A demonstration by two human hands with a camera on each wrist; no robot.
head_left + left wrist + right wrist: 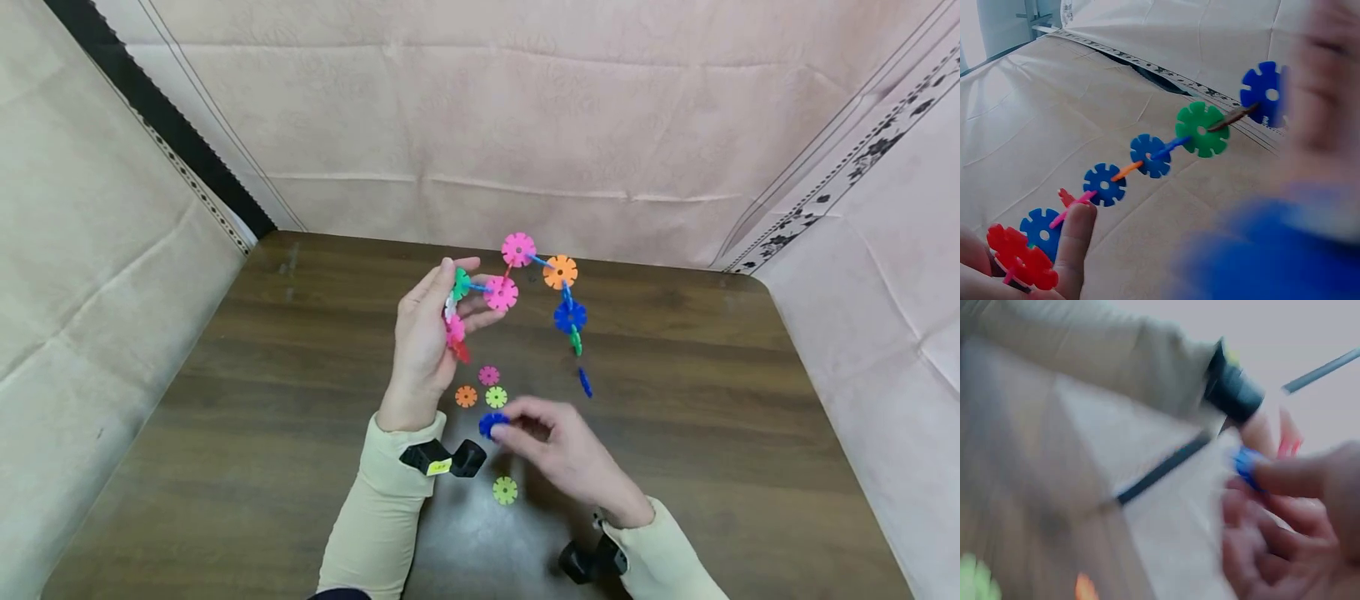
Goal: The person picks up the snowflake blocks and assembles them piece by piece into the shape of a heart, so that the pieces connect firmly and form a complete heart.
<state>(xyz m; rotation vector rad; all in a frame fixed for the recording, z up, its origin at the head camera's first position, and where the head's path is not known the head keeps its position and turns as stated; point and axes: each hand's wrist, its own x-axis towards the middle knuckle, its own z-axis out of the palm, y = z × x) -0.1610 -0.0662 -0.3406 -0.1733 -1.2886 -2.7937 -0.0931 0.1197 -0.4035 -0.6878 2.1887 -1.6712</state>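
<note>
table [315, 467]: dark wood, cloth walls round it, no boxes or bowls anywhere, so nothing's stored in anything
chain [558, 275]: linked plastic flower discs arching up off the table, one end in the left hand
left hand [423, 346]: fingers curled round the chain's end, holding it up
right hand [558, 446]: pinching a blue disc [491, 425] at the fingertips, just above the table
loose discs [495, 397]: pink, orange, green between the hands, another green nearer the body
tip: i'd guess line the blue disc's slot up square with the chain end, hold the chain steady

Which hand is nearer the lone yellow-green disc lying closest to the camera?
Right. The right hand hovers just beyond the yellow-green disc; the left hand is farther off, gripping the chain.
</note>
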